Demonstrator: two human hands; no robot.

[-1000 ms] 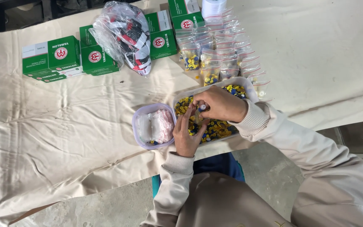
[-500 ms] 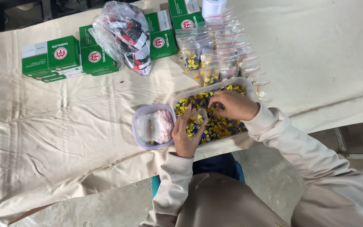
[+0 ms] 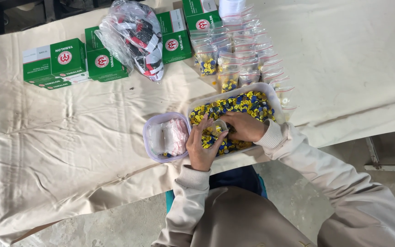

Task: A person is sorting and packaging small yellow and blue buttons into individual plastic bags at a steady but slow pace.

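Low centre of frame: left hand (image 3: 202,148) cupped palm-up at the near edge of the tray (image 3: 274,98), fingers curled around a small clear bag (image 3: 218,126), pinched at its mouth. Just right of it, right hand (image 3: 245,126) lying knuckles-up on the yellow and blue caps (image 3: 248,103), fingertips closed at the bag's mouth; whether holding a cap, impossible to tell, fingertips hidden. Near part of the tray covered by both hands.

Left of the tray, touching it: small lilac tub (image 3: 166,137) with pale packets inside, contents hard to make out.

Further up, centre: rows of filled clear bags (image 3: 234,59), glare blurring their edges. Upper left: green boxes (image 3: 65,61); beside them a crumpled plastic sack (image 3: 136,36) of red and black items, cut off at the top edge.

Against half a second earlier: right hand drawn back from the tray's middle to the bag's mouth; left hand unmoved.
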